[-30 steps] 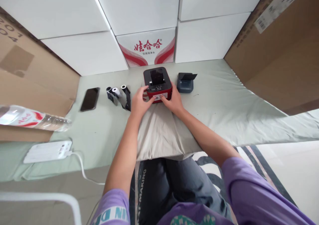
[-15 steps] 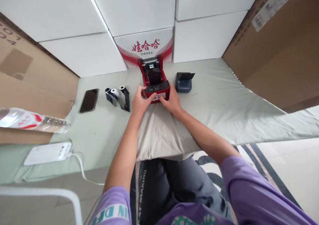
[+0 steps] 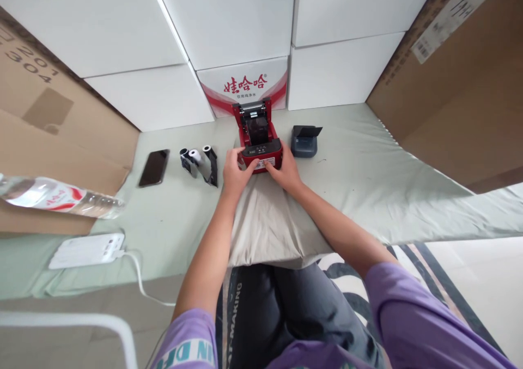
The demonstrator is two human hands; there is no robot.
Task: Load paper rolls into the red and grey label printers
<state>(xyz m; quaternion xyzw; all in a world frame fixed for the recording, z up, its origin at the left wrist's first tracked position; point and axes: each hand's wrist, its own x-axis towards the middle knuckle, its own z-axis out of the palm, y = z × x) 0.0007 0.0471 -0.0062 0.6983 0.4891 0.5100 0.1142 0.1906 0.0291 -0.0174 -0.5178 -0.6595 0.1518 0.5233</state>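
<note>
A small red and black printer (image 3: 259,140) stands on the pale green cloth in the middle of the table, its lid swung up and back so the dark paper bay shows. My left hand (image 3: 233,170) grips its front left corner, thumb on the front face. My right hand (image 3: 285,170) holds the front right corner, fingers against the label on the front. Left of the printer lie paper rolls (image 3: 195,158) and a black ribbon piece (image 3: 211,164).
A dark grey printer (image 3: 304,140) sits just right of the red one. A black phone (image 3: 154,168), a water bottle (image 3: 57,196) and a white power bank (image 3: 87,250) with cable lie at left. White cartons (image 3: 245,31) and brown boxes (image 3: 457,85) wall the back and sides.
The red printer's lid went from shut to swung fully up and back. Both hands stayed at its front corners.
</note>
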